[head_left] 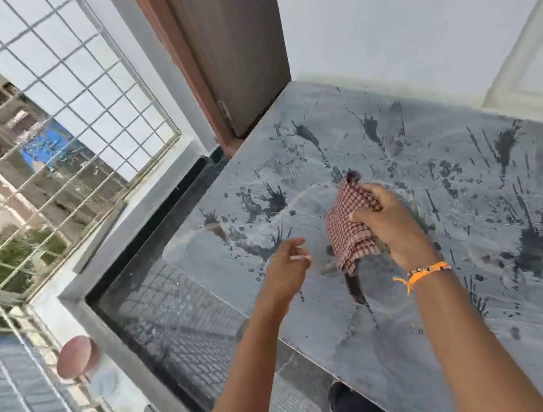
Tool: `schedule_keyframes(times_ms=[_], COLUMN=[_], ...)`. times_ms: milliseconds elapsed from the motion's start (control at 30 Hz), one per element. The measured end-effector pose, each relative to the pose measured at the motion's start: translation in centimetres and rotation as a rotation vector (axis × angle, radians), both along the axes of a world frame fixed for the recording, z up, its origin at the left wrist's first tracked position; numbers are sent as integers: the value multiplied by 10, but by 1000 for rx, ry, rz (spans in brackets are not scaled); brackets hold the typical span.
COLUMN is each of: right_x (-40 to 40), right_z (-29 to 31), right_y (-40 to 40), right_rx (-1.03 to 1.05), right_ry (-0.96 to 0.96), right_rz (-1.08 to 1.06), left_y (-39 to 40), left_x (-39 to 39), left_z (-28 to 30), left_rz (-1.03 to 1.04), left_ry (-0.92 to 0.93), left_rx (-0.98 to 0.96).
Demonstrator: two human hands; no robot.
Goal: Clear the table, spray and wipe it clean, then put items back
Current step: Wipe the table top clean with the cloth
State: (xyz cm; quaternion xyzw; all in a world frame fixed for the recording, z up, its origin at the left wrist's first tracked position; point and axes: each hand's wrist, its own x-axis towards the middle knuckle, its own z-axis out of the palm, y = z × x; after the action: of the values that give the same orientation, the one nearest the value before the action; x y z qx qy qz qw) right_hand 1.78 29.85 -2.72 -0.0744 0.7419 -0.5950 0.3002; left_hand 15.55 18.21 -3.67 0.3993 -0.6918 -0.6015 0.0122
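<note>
home balcony | window grille (53, 106) facing buildings | wooden door (235, 48) | stone table (433, 184)

Bench (487, 333) runs along the wall (393, 16) at right, door (235, 44) behind its far-left corner. Window grille (42, 97) off to the left, ledge (138, 361) below it. Cloth (349, 230) over mid-bench in the right hand (390, 228); left hand (285, 269) just left of it.

one table (453, 337), one cloth (349, 230), two hands (386, 225)

no readable text, labels, brands, numbers or signs anywhere in view
</note>
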Motion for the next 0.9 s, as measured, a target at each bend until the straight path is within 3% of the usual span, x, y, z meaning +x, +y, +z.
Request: schedule_keyframes(times_ms=[133, 233, 333, 433, 567, 667, 767, 900], right_x=[-32, -44, -48, -45, -28, -19, -18, -17], right_z=[14, 19, 6, -23, -65, -83, -91, -94], right_y=[-45, -85, -114, -131, -142, -161, -205, -294], right_rx=[268, 241, 380, 496, 849, 1023, 1031, 944], right_ry=[356, 313, 445, 563, 605, 668, 693, 786], right_rz=[101, 248, 172, 107, 253, 229, 205, 357], left_y=[-37, -62, -87, -112, -144, -181, -221, -262], left_x=[-32, -48, -57, -62, -64, -67, -66, -56], left_z=[-9, -15, -22, -27, -32, -41, -51, -60], left_rz=[-203, -311, -408, -454, -495, -488, -457, -411], left_ry=[-90, -148, -233, -238, -183, -196, -163, -128], left_rx=[-349, -522, -640, -678, -678, -665, -660, -660])
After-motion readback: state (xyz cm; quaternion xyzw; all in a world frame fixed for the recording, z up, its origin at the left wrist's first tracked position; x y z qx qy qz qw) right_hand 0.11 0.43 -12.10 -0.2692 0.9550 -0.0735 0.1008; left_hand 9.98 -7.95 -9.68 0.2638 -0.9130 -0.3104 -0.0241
